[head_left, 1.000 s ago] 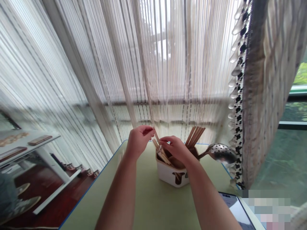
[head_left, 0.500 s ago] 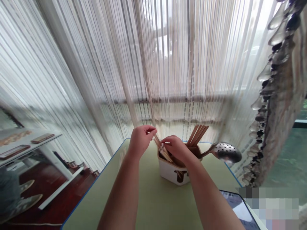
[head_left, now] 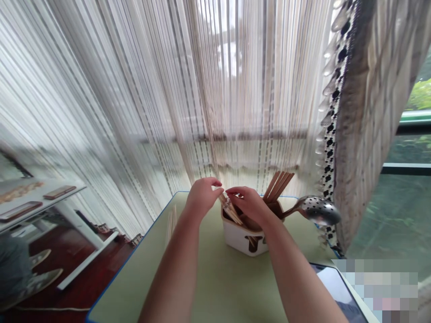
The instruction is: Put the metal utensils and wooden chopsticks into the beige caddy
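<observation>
A white utensil caddy [head_left: 238,240] with a brown rim stands on the pale green table. Thin wooden chopsticks [head_left: 232,214] lean in its left part, with a crumpled clear wrapper [head_left: 228,204] around them. My left hand [head_left: 204,197] is closed in a pinch at their upper ends. Just right of it, my right hand [head_left: 247,204] arches over the caddy, its fingertips drawn together beside the wrapper; whatever they pinch is too small to make out. Brown chopsticks [head_left: 279,186] stand at the caddy's back, and a metal slotted spoon [head_left: 318,211] sticks out to the right.
More thin sticks [head_left: 171,222] lie on the green table [head_left: 222,287] left of my forearm. A phone or tablet [head_left: 336,289] lies at the right edge. Sheer curtains [head_left: 168,89] hang behind. A white table [head_left: 67,197] and part of a person [head_left: 16,264] are at the left.
My hands have lifted slightly off the wrapper, and my right fingertips are now higher above it. The view has turned a little to the right; the caddy stays in place.
</observation>
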A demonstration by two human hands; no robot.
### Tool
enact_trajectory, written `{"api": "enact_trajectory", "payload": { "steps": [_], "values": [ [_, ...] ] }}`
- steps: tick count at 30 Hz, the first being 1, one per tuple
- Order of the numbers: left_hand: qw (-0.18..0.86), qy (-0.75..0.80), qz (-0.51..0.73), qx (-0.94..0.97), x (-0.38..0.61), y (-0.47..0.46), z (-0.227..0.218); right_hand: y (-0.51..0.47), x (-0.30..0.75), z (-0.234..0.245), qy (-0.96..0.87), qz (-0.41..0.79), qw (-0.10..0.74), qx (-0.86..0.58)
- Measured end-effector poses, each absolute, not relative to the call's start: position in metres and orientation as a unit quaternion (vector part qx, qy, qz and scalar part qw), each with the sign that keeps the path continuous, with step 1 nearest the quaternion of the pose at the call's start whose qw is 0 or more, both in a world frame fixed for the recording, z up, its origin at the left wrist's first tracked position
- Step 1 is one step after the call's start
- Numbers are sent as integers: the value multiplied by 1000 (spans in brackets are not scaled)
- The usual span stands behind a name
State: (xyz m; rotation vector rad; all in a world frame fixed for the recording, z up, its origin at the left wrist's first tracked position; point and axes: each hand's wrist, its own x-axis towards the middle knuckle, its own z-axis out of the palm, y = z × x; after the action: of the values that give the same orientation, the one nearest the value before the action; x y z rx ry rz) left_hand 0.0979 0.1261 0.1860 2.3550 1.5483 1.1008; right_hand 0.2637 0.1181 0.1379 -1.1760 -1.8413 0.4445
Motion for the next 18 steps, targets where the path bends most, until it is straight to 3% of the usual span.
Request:
{"api": "enact_trajectory", "payload": {
  "steps": [7, 12, 18],
  "values": [
    [6, 511, 372, 775, 102, 113, 193, 117, 265, 141, -728, 208, 457, -467],
    [-37, 537, 377, 754, 92, 108, 199, 100, 266, 162, -702, 170, 519, -456],
    [131, 560, 303, 760, 79, 102, 199, 70, 269, 188, -699, 140, 571, -406]
  ]
}}
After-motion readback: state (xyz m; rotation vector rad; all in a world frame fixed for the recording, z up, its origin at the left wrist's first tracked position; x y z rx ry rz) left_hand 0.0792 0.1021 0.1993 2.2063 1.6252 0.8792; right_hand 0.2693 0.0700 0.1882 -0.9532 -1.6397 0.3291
